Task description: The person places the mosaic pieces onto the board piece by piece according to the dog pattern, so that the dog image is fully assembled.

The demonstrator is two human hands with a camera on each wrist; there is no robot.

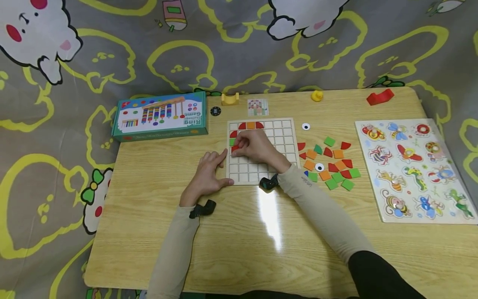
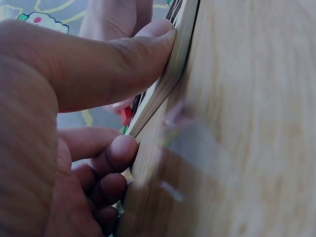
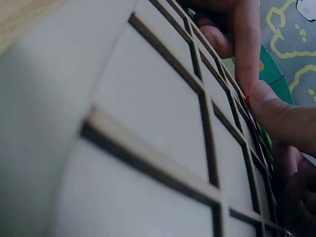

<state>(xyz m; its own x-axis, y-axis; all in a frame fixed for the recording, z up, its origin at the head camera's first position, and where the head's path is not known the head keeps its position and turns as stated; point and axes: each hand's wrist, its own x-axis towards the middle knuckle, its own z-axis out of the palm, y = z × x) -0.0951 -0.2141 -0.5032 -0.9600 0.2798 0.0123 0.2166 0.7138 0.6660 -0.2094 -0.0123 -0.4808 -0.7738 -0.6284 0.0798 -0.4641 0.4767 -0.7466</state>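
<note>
A wooden grid board [image 1: 244,180] lies on the table under both hands. My right hand [image 1: 257,146] reaches over its left side and pinches a red quarter-round tile [image 1: 234,148] at the left column; the right wrist view shows thumb and forefinger meeting at a sliver of red. Just above that tile are a green square tile [image 1: 232,142] and another red tile [image 1: 233,134]. Along the top row sits an orange square tile [image 1: 251,125] with a red tile on either side. My left hand [image 1: 208,173] spreads thumb and forefinger against the board's left edge, steadying it.
Loose red, orange, green and blue tiles [image 1: 337,154] lie right of the board, with two eye discs [image 1: 306,126]. Behind stand a patterned card [image 1: 257,107], yellow block [image 1: 230,99], black disc [image 1: 215,111], duck [image 1: 317,96], red block [image 1: 380,96] and game box [image 1: 160,116]. An insect puzzle [image 1: 406,199] lies right.
</note>
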